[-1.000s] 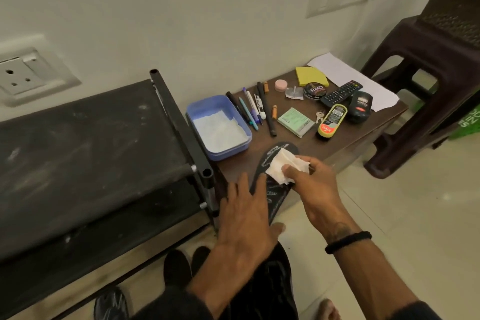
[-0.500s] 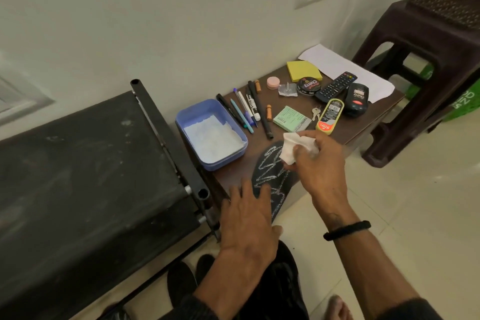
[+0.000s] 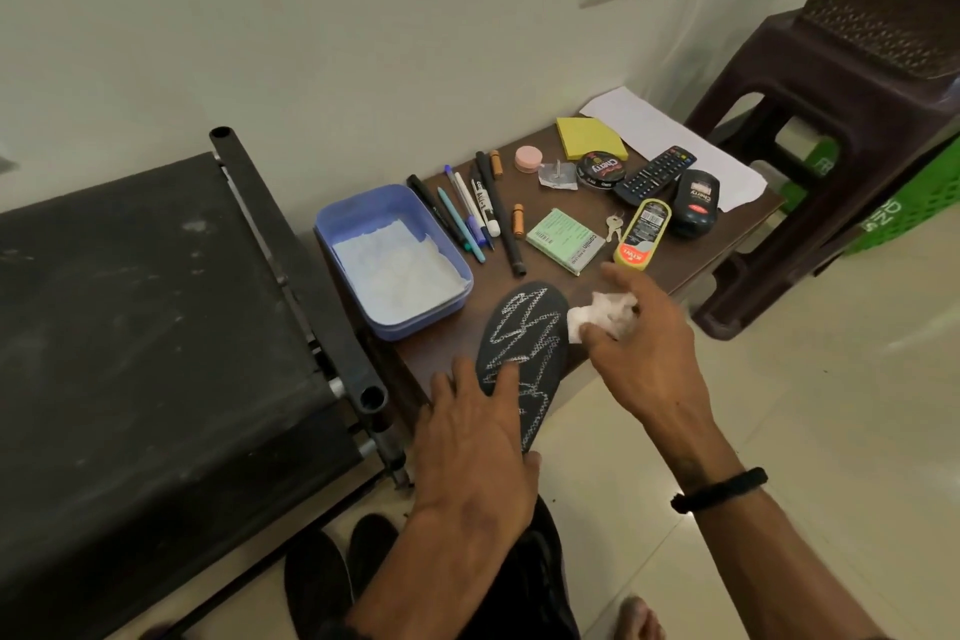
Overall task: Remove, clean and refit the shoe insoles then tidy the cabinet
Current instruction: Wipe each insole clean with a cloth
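Note:
A black insole (image 3: 527, 343) with a white zigzag pattern lies on the low brown table (image 3: 691, 255), its heel end hanging over the front edge. My left hand (image 3: 475, 447) presses flat on the heel part, fingers straight. My right hand (image 3: 641, 353) holds a crumpled white wipe (image 3: 602, 317) just right of the insole's toe, lifted off its surface. A blue tub (image 3: 389, 260) with white wipes stands to the left of the insole. Black shoes (image 3: 337, 566) sit on the floor below.
A black shoe rack (image 3: 156, 327) fills the left. On the table lie several pens (image 3: 467, 213), a green box (image 3: 566, 242), keys, a yellow polish bottle (image 3: 641, 237), a polish tin (image 3: 600, 169), a remote (image 3: 654, 174) and paper. A brown stool (image 3: 841, 120) stands at right.
My right hand slid the wipe along the insole toward the toe, then off it to the right. The left hand stayed on the heel. The camera view shifted slightly.

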A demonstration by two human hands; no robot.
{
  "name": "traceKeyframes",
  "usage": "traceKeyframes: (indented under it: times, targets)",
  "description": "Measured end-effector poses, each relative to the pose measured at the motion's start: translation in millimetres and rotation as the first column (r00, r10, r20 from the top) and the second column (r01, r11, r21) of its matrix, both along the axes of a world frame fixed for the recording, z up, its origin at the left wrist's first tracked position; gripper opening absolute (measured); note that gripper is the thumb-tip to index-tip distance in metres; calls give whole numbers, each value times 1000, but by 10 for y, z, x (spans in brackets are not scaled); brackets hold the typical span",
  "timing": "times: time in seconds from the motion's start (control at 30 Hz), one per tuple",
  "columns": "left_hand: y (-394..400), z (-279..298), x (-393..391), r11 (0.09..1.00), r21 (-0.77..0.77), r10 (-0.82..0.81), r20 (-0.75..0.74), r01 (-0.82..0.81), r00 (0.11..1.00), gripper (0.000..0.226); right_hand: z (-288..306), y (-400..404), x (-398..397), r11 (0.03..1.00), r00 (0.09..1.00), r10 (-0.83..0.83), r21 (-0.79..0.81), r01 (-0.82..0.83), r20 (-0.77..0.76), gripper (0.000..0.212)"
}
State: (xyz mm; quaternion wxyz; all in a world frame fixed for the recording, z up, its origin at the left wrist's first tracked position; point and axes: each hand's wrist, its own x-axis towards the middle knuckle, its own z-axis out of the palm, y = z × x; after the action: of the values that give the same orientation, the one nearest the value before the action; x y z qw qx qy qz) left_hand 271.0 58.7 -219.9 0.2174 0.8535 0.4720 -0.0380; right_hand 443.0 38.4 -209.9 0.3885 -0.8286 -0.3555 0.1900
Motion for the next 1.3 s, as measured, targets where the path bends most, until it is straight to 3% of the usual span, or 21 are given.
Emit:
traceKeyframes:
  times: [0.07,0.27,0.47,0.73,0.9,1.03,1.13,1.3]
  targets:
    - [-48,-5,-21,1000,-13,-10,16,11,1000,85,10,-30,16,999,1000,-15,37,15,9,57]
    - [-198,-28,-52,1000,-21,-16,39,17,999,88,-28,-40,102,999,973,48,-14,-46,226,23]
    - [-221,-48,-107,996,44,-80,14,80,997,91,-38,203,42,983,868,179,-130,-133,464,15]
    - [-146,10,43,991,78,-109,25,107,994,79,-98,243,164,976,859,193,-180,-120,474,22]
    - [-35,70,157,996,31,-80,6,80,997,69,-78,196,308,977,864,212,-122,-175,456,18]
    - [20,81,195,997,-5,-78,-19,78,997,73,-25,334,257,986,927,164,-83,-145,338,25]
    - [9,82,184,997,-23,-74,-22,73,997,69,-8,398,194,985,953,162,-96,-141,258,15]
    - [-72,25,145,996,43,-73,8,73,997,64,-14,416,170,988,909,154,-92,-128,388,19]
